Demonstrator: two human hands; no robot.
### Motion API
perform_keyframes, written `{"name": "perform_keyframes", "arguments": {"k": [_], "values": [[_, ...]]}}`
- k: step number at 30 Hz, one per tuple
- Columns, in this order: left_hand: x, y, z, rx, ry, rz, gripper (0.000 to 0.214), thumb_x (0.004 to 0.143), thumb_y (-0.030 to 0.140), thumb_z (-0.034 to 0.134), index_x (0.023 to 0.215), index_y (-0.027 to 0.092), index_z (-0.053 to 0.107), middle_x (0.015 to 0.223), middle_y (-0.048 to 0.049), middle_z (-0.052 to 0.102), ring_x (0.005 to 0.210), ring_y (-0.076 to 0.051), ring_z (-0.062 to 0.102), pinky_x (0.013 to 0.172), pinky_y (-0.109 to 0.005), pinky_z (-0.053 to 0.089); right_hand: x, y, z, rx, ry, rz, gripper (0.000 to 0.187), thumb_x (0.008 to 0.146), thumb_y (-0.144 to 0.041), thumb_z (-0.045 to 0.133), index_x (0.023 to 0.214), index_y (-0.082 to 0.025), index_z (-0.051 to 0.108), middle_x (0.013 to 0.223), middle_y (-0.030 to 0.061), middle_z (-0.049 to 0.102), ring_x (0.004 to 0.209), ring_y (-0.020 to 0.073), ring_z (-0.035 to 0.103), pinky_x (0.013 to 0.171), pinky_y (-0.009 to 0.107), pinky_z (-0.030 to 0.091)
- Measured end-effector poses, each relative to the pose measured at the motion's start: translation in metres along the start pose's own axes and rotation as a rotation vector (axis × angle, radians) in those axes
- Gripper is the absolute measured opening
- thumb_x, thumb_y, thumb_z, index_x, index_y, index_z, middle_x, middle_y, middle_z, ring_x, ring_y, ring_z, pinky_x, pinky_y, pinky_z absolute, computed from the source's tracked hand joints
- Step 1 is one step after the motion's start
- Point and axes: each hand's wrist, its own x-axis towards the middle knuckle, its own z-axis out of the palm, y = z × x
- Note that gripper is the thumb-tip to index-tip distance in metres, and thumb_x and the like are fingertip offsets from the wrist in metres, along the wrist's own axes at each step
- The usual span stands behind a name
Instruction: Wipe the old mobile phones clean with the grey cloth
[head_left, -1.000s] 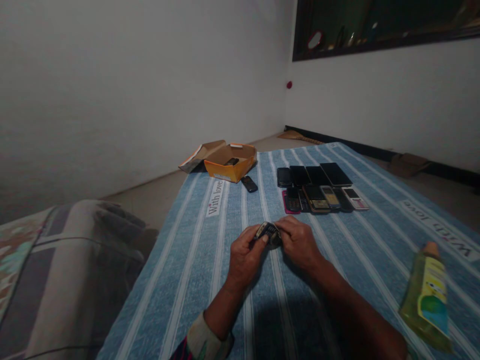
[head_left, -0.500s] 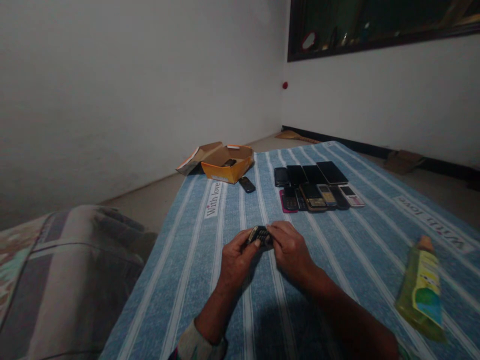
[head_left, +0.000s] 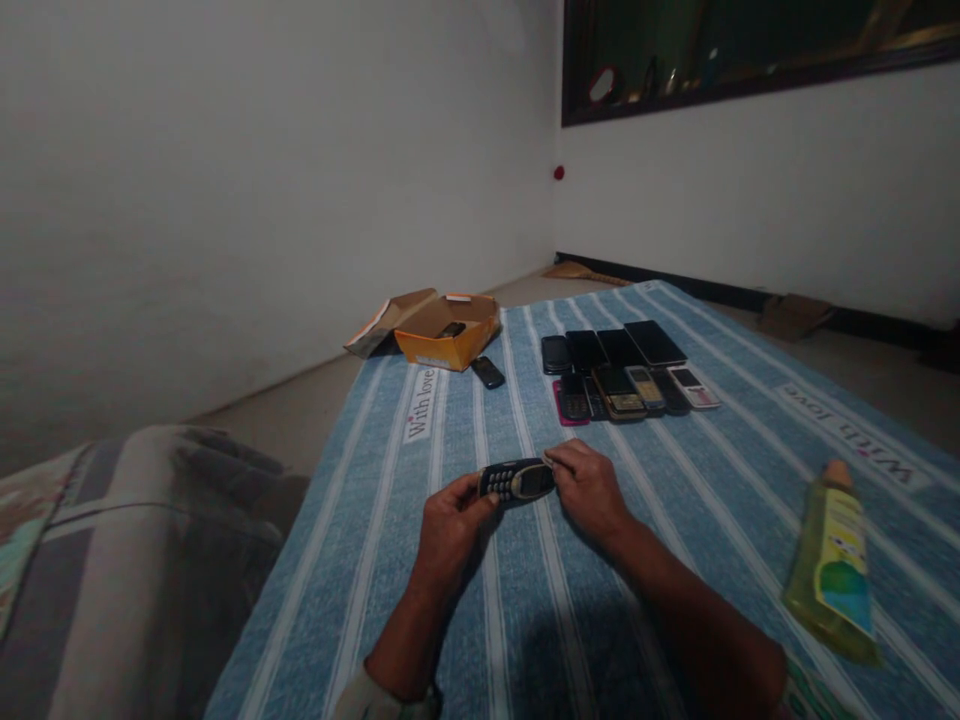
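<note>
A dark keypad mobile phone (head_left: 517, 482) is held sideways above the striped cloth, its keys and small screen facing up. My left hand (head_left: 452, 525) grips the keypad end, thumb along the lower edge. At the screen end, the bent fingers of my right hand (head_left: 592, 490) pinch the phone's corner. Beyond the hands, two rows of phones lie side by side: black touchscreen phones (head_left: 621, 347) behind, keypad phones (head_left: 619, 392) in front. A single dark phone (head_left: 488, 372) lies beside an open orange cardboard box (head_left: 442, 350), and another dark phone (head_left: 452, 330) shows inside.
A blue-and-white striped cloth (head_left: 390, 560) covers the surface under everything. On the right lies a bottle of yellow-green liquid (head_left: 832, 570). Grey fabric (head_left: 165, 560) bulges at the left, past the cloth's edge. White walls (head_left: 285, 180) meet at the back.
The phone has been turned, with its keypad toward my left hand and its screen toward my right; more of its face shows. My left hand has shifted slightly left. The view has moved a little.
</note>
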Motion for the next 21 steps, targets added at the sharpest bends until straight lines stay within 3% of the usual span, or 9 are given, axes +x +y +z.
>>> {"name": "perform_keyframes", "arguments": {"k": [6,16,21], "values": [[0.004,0.004,-0.006,-0.021,-0.035,-0.09,0.021,0.05,0.017,0.076,0.07,0.013,0.073,0.061,-0.0008,0.068,0.054,-0.013,0.057,0.055,-0.024,0.043,-0.001,0.001,0.002,0.009,-0.001,-0.01,0.03,0.082,-0.004,0.049,0.09,-0.018,0.074,0.084,0.0062,0.07,0.081,0.0175,0.066,0.076,0.029,0.053],[0.005,0.007,-0.008,0.082,-0.07,-0.061,0.013,0.055,0.023,0.075,0.066,0.015,0.073,0.063,-0.0023,0.069,0.06,-0.015,0.06,0.061,-0.027,0.045,-0.002,0.005,0.005,-0.01,-0.005,-0.012,0.028,0.082,-0.005,0.049,0.089,-0.017,0.074,0.083,0.0068,0.068,0.08,0.0181,0.065,0.075,0.03,0.052],[0.008,0.002,-0.012,0.12,-0.111,-0.044,0.016,0.056,0.026,0.075,0.068,0.015,0.073,0.062,-0.0021,0.068,0.059,-0.015,0.058,0.059,-0.026,0.043,-0.001,0.008,0.001,0.018,0.054,0.006,0.027,0.082,-0.006,0.05,0.09,-0.016,0.074,0.084,0.0074,0.069,0.08,0.0174,0.066,0.076,0.03,0.053]]}}
